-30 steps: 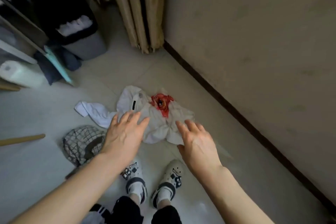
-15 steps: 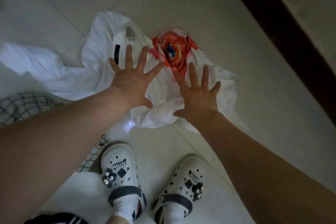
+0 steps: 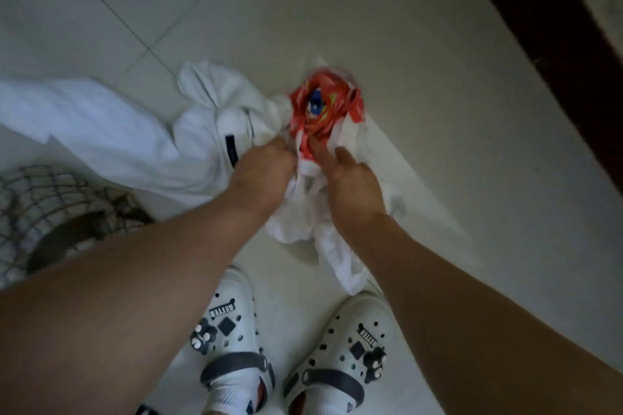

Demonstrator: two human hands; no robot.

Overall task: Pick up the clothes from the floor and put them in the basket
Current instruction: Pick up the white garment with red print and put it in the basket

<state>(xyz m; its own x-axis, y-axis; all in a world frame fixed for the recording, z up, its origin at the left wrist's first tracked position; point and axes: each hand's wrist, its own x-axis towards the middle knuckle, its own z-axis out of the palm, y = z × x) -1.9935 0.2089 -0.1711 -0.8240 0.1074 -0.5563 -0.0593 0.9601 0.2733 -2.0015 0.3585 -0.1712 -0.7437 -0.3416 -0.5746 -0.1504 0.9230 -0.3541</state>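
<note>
Both hands, left hand and right hand, clutch the white shirt at frame centre; gather its trailing sleeve before lifting

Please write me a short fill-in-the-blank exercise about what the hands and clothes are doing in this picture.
1. Both hands, left and right, are gripping the ____ shirt.
2. The print on the shirt is mainly ____.
3. The checked garment lies on the person's ____ side.
4. The shirt lies on the floor in front of the person's white ____.

Missing words: white; red; left; shoes
</note>
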